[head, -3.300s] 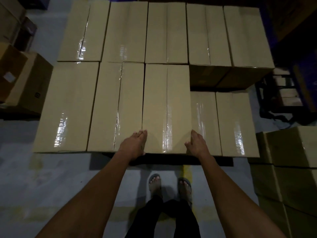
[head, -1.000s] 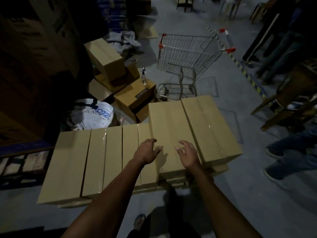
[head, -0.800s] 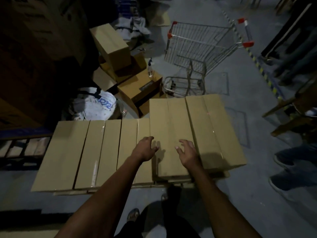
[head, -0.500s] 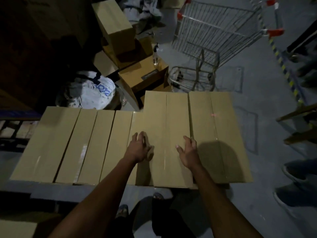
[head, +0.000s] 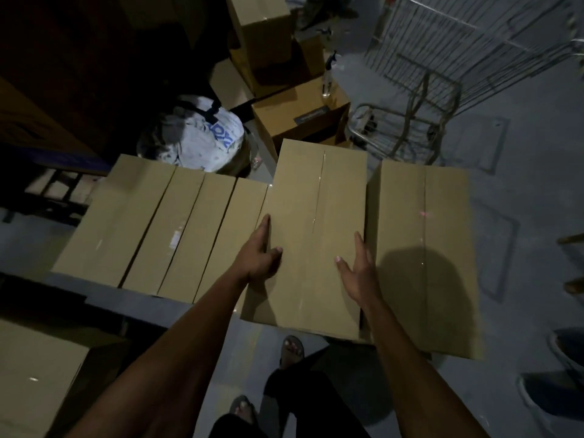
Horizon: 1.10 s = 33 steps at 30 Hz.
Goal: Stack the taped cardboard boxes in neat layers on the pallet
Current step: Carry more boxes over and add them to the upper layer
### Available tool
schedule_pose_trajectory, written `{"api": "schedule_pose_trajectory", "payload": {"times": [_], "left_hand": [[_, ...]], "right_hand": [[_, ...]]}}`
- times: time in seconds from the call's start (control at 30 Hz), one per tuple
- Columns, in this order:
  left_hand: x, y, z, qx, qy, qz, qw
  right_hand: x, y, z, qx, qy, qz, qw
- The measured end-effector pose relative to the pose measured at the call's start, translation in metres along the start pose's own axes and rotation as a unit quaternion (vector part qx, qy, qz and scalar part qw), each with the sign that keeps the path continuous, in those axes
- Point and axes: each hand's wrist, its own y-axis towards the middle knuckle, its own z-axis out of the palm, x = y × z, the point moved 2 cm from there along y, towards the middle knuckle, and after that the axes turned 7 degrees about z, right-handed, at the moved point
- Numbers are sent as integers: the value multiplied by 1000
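A row of taped cardboard boxes lies side by side on the floor stack in front of me. One box sits higher and nearer than the rest, its near edge overhanging. My left hand presses its left side with straight fingers, thumb on top. My right hand lies along its right side the same way, in the gap beside the neighbouring box. The pallet is out of view.
A wire shopping cart stands behind the boxes at the right. Brown cartons with a spray bottle and a white bag crowd the back. Another box is at lower left. A person's shoes are at right.
I turned from the stacked pallet to this row of boxes. My hands slid from the top of the middle box to its two sides, and the box has come up and toward me.
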Motion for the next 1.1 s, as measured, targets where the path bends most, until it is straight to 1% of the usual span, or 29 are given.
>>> {"api": "schedule_pose_trajectory", "payload": {"times": [0.1,0.17,0.23,0.3,0.37,0.47,0.53,0.6,0.7,0.9,1.0,1.1], "left_hand": [[-14,-17,-35,-47,-37,-1,998],[-19,-37,-63,-72,-106,-23,992],[-20,-60,-91,-104,-202,-49,973],[-25,-86,-117,-136,-278,-57,949],[-32,-123,-145,-156,-305,-44,939],[-31,-188,-187,-216,-301,-16,928],[-23,-237,-212,-268,-294,-13,917],[-12,-282,-231,-305,-288,-17,908],[8,-370,-252,-355,-283,-15,891],[62,-532,-271,-455,-267,-41,849],[94,-604,-272,-492,-261,-64,828],[123,-665,-268,-522,-275,-77,804]], "right_hand": [[33,-8,-5,-1,-7,-27,1000],[66,-20,-9,19,-2,-58,998],[102,-37,-7,51,18,-96,994],[137,-52,-1,82,58,-120,988],[170,-71,13,127,81,-138,979],[213,-102,43,192,83,-159,965],[241,-136,70,228,81,-166,956],[263,-166,96,255,87,-181,946],[287,-231,144,296,63,-224,927],[297,-356,237,372,6,-264,890],[295,-411,284,407,-33,-271,872],[291,-465,323,440,-58,-302,844]]}}
